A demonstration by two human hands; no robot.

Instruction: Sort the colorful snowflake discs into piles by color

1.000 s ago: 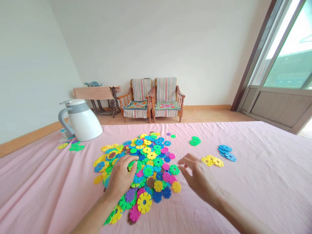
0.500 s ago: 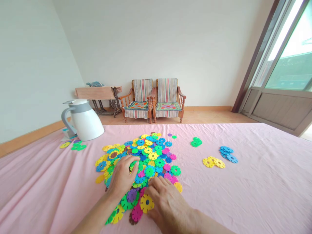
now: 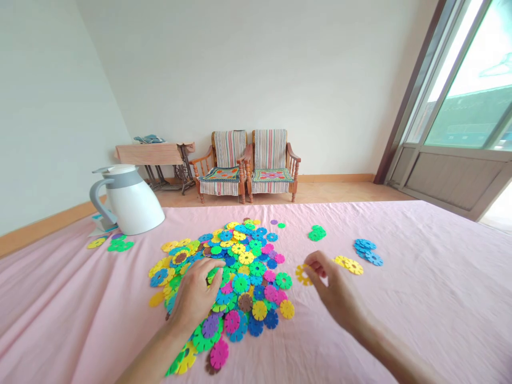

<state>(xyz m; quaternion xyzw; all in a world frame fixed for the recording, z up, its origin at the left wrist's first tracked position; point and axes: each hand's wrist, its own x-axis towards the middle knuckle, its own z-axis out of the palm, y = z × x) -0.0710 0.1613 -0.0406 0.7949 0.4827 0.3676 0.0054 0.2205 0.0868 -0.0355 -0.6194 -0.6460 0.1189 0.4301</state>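
Note:
A big pile of colourful plastic flower-shaped discs [image 3: 236, 266] lies on the pink cloth [image 3: 420, 298]. My left hand [image 3: 196, 296] rests flat on the pile's near left part, fingers spread over the discs. My right hand [image 3: 334, 290] hovers to the right of the pile and pinches a yellow disc [image 3: 303, 274] between thumb and fingers. Just beyond it lie a small group of yellow discs [image 3: 350, 264], a group of blue discs [image 3: 367, 250] and a group of green discs [image 3: 317, 232].
A white jug [image 3: 128, 200] stands at the back left, with a few green and yellow discs [image 3: 112, 244] beside it. Behind the table are two striped wooden armchairs [image 3: 248, 162], a small side table [image 3: 154, 154] and a glass door [image 3: 460, 106] on the right.
My right hand dipped into the near side of the pile, then moved up and right holding a yellow disc. My left hand stayed on the pile.

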